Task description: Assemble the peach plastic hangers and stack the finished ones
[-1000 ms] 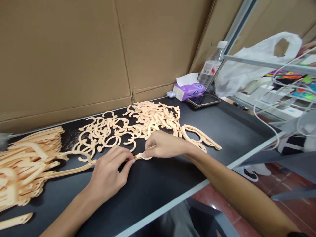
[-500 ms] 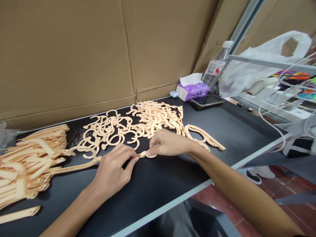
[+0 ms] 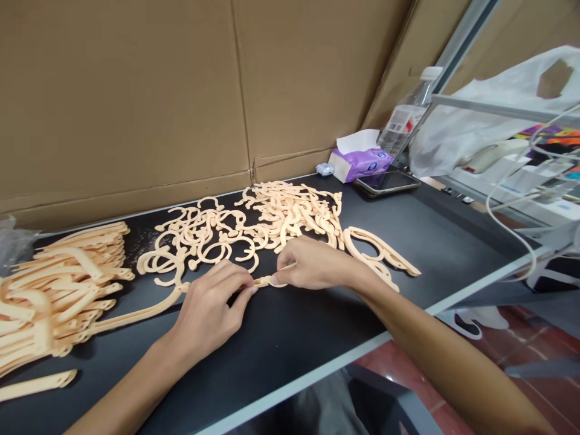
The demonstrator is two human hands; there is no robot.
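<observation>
My left hand [image 3: 217, 305] is closed, thumb and fingers pinching the near end of a peach plastic hanger arm [image 3: 140, 315]. That arm reaches out leftward from under the hand, past a curved hook piece [image 3: 177, 269]. My right hand [image 3: 312, 264] is closed too, its fingers pressing a small curved hanger piece [image 3: 280, 284] against the end held on the left. The joint between the pieces is partly covered by fingertips. Behind the hands lie a spread of hanger hooks [image 3: 212, 248] and a denser heap of curved hanger parts [image 3: 294, 208].
A large stack of hanger arms [image 3: 67, 290] lies left, with one loose arm [image 3: 38, 385] in front. Folded hanger pieces [image 3: 385, 251] lie right of my wrist. Farther back are a phone [image 3: 387, 182], tissue pack [image 3: 362, 162] and bottle [image 3: 405, 118]. Cardboard [image 3: 127, 96] walls the back.
The view has shifted slightly. The hook piece left of my left hand has moved a little. Both hands keep nearly the same grip, with the held ends still together.
</observation>
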